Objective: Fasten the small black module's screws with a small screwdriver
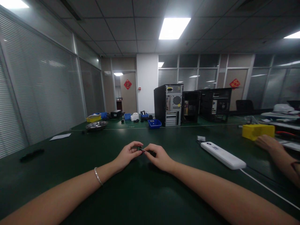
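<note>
Both hands meet over the middle of the dark green table (112,200). Between the thumb and fingers of my left hand (127,154) is a small dark green part (139,148), perhaps a little circuit board, too small to make out well. My right hand (160,157) pinches a thin, pale, wire-like piece (143,150) whose tip reaches the green part. Whether the two pieces are joined I cannot tell. A bracelet circles my left wrist.
A white power strip (222,155) with its cable lies to the right. Beyond it, another person's hand (269,143) touches a yellow bin (257,131). Computer cases (173,104) stand at the back, beside a blue tray (154,123). A metal dish (96,125) sits back left.
</note>
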A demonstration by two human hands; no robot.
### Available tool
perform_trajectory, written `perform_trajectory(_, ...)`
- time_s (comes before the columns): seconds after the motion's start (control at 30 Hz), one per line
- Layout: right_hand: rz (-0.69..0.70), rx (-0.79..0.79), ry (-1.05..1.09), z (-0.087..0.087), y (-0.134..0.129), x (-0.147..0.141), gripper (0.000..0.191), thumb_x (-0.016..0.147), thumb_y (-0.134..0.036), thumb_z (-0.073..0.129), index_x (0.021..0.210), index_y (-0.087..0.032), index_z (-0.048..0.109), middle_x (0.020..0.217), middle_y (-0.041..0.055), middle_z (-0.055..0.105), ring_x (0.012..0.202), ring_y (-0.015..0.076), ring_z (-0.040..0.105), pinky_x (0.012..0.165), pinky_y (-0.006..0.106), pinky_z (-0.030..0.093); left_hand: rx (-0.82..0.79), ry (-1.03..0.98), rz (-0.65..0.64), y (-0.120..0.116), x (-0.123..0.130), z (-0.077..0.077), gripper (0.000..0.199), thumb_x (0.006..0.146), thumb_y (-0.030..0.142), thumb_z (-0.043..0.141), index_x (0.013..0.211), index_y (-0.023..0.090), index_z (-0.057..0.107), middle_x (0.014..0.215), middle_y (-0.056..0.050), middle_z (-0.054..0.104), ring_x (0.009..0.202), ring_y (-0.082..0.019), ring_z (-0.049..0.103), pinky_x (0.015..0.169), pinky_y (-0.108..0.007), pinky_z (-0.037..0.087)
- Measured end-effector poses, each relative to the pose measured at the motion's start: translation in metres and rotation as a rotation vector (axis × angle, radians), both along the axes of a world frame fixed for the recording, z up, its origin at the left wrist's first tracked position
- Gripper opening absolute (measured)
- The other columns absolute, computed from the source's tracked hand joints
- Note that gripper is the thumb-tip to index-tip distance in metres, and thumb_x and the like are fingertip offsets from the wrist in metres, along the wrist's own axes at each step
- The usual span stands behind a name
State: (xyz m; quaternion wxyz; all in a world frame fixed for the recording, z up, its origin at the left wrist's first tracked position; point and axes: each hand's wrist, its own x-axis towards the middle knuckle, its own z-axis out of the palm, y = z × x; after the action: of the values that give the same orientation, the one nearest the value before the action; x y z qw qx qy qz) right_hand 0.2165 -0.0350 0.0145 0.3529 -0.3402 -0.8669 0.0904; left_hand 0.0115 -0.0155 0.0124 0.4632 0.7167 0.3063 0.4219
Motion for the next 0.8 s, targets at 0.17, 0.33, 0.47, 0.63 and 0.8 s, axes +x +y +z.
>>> perform_trajectory(0.17,-0.047,0.012,0.025,-0.001,0.001,-0.001,0.018,0.097,-0.025,0.057,0.110,-0.016,0.062,0.110,0.0065,0.066,0.094,0.0212,0.066,0.082,0.041,0.055,-0.012,-0.001,-0.010,0.000,-0.001,0.000,0.027,0.091,0.023,0.061,0.116,0.016,0.059,0.120,-0.009,0.063,0.102,-0.025,0.064,0.087,-0.047,0.053)
perform_trajectory(0.33,-0.133,0.032,0.035,-0.004,0.004,0.000,0.021,0.097,-0.025,0.057,0.115,-0.016,0.061,0.115,0.0074,0.064,0.098,0.0227,0.065,0.084,0.043,0.054,0.026,0.033,0.007,0.006,-0.004,-0.004,0.023,0.092,0.027,0.059,0.112,0.015,0.061,0.117,-0.009,0.064,0.103,-0.025,0.064,0.088,-0.047,0.052)
perform_trajectory(0.47,-0.151,0.037,-0.014,-0.004,0.004,0.001,0.019,0.097,-0.025,0.057,0.112,-0.017,0.062,0.113,0.0070,0.065,0.096,0.0217,0.065,0.083,0.042,0.054,0.073,0.065,0.050,0.010,-0.006,-0.006,0.024,0.092,0.027,0.059,0.112,0.015,0.061,0.118,-0.009,0.064,0.103,-0.025,0.063,0.087,-0.047,0.052)
perform_trajectory(0.63,-0.176,0.049,-0.061,-0.003,0.001,0.001,0.018,0.097,-0.025,0.056,0.112,-0.017,0.062,0.112,0.0068,0.065,0.094,0.0208,0.065,0.082,0.041,0.054,0.131,0.089,0.096,0.012,-0.006,-0.006,0.024,0.092,0.027,0.059,0.114,0.015,0.061,0.118,-0.009,0.064,0.102,-0.025,0.064,0.086,-0.046,0.053)
perform_trajectory(0.8,-0.199,0.060,-0.096,-0.002,0.001,0.000,0.017,0.097,-0.025,0.056,0.111,-0.017,0.062,0.112,0.0068,0.065,0.093,0.0206,0.065,0.081,0.040,0.055,0.186,0.116,0.099,0.011,-0.004,-0.004,0.025,0.092,0.027,0.059,0.115,0.015,0.060,0.118,-0.009,0.064,0.101,-0.025,0.064,0.085,-0.046,0.054)
